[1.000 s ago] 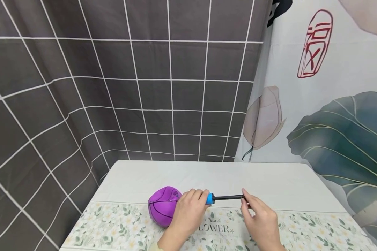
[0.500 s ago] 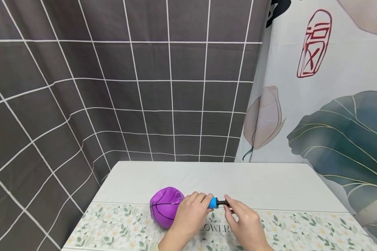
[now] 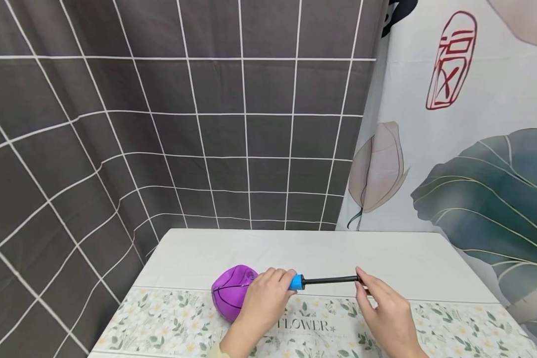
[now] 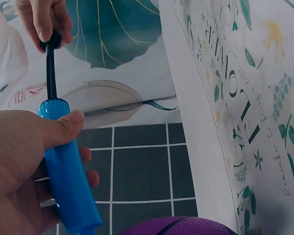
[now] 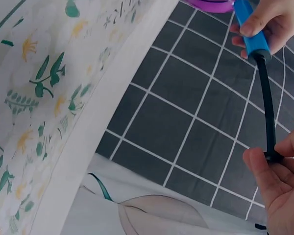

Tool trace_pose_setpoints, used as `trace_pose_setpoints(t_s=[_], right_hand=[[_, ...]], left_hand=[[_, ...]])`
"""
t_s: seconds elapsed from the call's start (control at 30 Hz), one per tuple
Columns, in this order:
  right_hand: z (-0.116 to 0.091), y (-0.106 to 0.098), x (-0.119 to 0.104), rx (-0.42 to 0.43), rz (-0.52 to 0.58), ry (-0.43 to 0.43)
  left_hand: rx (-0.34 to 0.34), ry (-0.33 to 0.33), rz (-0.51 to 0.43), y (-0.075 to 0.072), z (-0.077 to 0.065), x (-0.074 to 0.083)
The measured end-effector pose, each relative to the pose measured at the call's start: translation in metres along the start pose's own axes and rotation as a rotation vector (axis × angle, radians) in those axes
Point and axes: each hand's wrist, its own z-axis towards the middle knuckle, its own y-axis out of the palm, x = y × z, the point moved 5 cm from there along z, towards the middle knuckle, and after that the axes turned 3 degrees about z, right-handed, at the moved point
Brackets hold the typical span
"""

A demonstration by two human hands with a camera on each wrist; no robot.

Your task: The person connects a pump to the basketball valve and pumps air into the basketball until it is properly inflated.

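Note:
A blue hand pump (image 4: 71, 181) with a black rod (image 3: 331, 280) lies roughly level above the table. My left hand (image 3: 265, 301) grips its blue barrel, thumb along the near side in the left wrist view. At the rod's far end, my right hand (image 3: 387, 308) pinches the black handle (image 5: 273, 155) between thumb and fingers. The rod is drawn well out of the barrel. A purple ball (image 3: 232, 293) with black lines, dented on top, sits just left of my left hand. Where pump and ball meet is hidden behind that hand.
Under the hands is a white table (image 3: 295, 248) with a flower-printed cloth (image 3: 161, 318) along its front. A dark grid curtain (image 3: 268, 134) hangs behind and to the left, and a white leaf-printed curtain (image 3: 474, 174) to the right.
My right hand pushed the rod in toward the barrel half a second ago, then pulled it back out to the right. The ball and left hand shifted only slightly.

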Motion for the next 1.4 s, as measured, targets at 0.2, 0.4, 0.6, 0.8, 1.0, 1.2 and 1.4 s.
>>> trace_pose_setpoints(t_s=[0.2,0.4,0.6,0.8,1.0,1.2,1.4], right_hand=[[-0.002,0.004,-0.002,0.019,-0.008,0.005],[-0.004,0.018,-0.019,0.043,0.004,-0.006],[-0.006,0.043,-0.041,0.000,0.026,-0.014],[-0.009,0.053,-0.043,-0.076,0.089,-0.010],[-0.007,0.040,-0.023,-0.099,0.071,0.007],[-0.001,0.016,-0.002,-0.069,0.019,0.064],[-0.001,0.006,0.005,-0.066,-0.006,0.091]], left_hand=[[0.051,0.026,0.023,-0.001,0.000,0.003],[0.121,0.049,0.055,0.002,0.001,0.009],[0.150,0.057,0.083,0.003,0.002,0.017],[0.160,0.069,0.060,0.006,-0.001,0.017],[0.070,0.049,0.000,0.007,-0.002,0.008],[0.010,0.013,-0.021,0.005,-0.001,0.000],[0.013,0.018,-0.029,0.004,-0.001,-0.001]])
